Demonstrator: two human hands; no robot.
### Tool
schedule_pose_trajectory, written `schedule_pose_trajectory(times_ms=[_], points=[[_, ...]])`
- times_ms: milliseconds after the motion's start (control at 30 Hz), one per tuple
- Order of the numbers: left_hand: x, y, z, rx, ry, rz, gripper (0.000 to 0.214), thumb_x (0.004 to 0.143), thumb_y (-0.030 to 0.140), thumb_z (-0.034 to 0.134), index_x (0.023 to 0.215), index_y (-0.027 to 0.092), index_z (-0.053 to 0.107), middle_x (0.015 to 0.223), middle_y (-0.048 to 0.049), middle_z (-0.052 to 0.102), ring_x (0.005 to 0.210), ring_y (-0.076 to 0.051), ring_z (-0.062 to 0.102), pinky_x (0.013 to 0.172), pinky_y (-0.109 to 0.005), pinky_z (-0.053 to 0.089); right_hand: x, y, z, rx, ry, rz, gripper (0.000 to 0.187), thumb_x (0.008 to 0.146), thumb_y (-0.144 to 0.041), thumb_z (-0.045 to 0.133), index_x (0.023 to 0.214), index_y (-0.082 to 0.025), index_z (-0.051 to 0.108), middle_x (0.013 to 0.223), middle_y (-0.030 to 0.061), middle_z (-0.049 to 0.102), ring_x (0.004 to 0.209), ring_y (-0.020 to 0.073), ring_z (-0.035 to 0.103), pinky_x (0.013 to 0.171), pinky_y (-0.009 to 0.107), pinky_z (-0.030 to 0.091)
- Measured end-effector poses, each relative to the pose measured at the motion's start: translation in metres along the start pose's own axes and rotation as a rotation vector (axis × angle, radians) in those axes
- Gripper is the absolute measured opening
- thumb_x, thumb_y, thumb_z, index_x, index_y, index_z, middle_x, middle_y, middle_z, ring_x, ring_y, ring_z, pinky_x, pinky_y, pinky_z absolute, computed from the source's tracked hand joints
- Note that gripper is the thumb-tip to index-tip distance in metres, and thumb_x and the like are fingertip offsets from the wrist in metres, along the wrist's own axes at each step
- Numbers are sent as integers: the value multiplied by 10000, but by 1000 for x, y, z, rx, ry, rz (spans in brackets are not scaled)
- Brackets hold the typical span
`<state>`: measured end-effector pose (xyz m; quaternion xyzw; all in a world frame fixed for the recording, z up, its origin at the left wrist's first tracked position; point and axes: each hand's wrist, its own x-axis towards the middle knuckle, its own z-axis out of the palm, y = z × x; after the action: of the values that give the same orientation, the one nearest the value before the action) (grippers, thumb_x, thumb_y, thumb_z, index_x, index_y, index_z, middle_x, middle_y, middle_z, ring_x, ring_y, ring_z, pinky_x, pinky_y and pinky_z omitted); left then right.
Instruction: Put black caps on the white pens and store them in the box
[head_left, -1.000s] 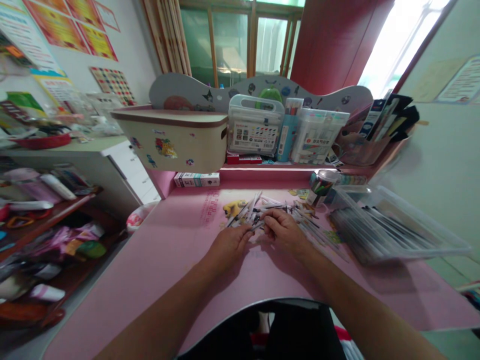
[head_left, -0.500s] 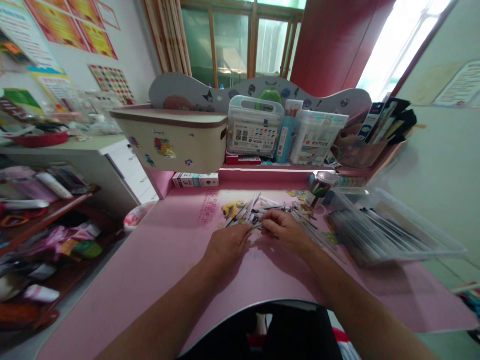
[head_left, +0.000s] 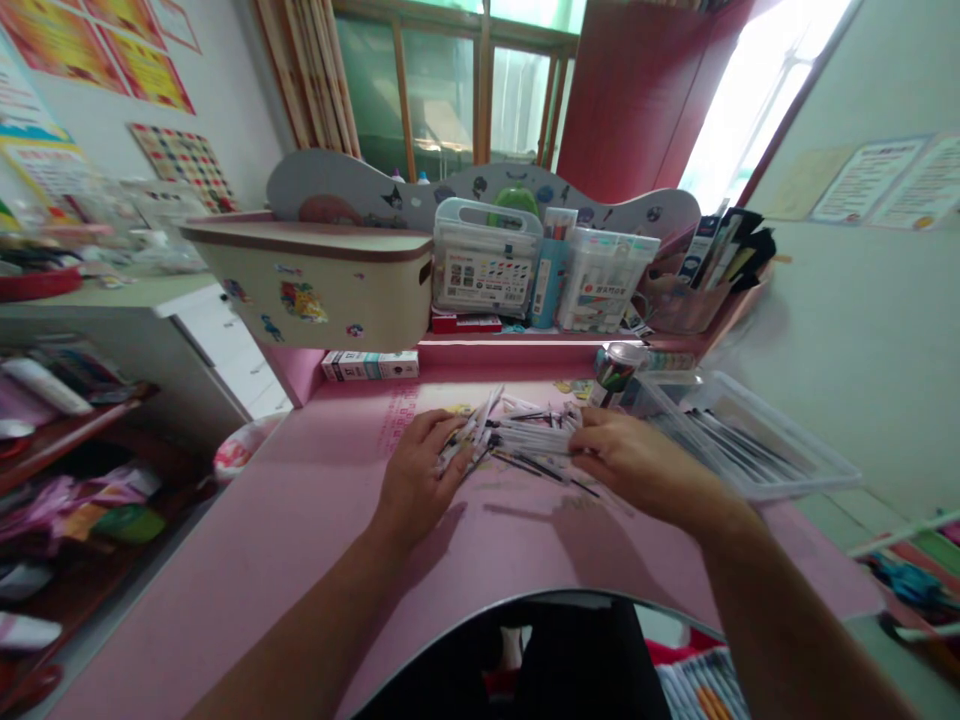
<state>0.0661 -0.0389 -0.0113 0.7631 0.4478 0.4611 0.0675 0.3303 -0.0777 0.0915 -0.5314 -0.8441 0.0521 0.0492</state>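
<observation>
Left hand [head_left: 418,472], fingers curled around a clump, and right hand [head_left: 634,458], pinching the far end of a flat bundle: both are gripping slim pale sticks [head_left: 531,437], and the pile lies right between them on the pink tabletop [head_left: 322,570]! Some dark ones lie loose just on the near side of that bundle; the whole lot is too tangled to count. So that's two hands, one heap, and off beside the right forearm one clear plastic box [head_left: 836,478], with more dark slender sticks lying lengthwise inside. Just behind the right hand, one clear jar [head_left: 616,372] stands upright, dark and coloured pieces packed in it. Farther back on the left, one white carton [head_left: 371,366] sits under the shelf. Up on that shelf, one cream bin [head_left: 360,300], lid on, contents hidden; then two cases, one handled case [head_left: 487,262] and one clear case [head_left: 609,282], a single blue tube [head_left: 550,285] between them, and at the right end one pink holder [head_left: 686,303] crammed with upright black and white items. Behind everything, a window [head_left: 442,90].
</observation>
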Motion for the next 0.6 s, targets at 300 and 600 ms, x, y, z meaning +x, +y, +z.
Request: schedule_pose_trajectory(times_ms=[300, 600], points=[[1, 7, -4, -69, -6, -79, 280, 923, 306, 539, 1147, 191, 663, 1154, -103, 613, 1034, -237, 626, 879, -397, 563, -60, 105, -61, -97, -11, 466, 200, 904, -265, 521, 900, -170, 697, 842, 89, 703, 705, 196, 607, 674, 315, 412], [2, 7, -5, -76, -30, -91, 252, 917, 262, 523, 1102, 185, 675, 1126, -96, 637, 1007, -220, 632, 921, -393, 544, -59, 149, -24, 57, -260, 537, 189, 803, -161, 535, 684, -132, 679, 606, 42, 607, 534, 129, 498, 535, 273, 332]])
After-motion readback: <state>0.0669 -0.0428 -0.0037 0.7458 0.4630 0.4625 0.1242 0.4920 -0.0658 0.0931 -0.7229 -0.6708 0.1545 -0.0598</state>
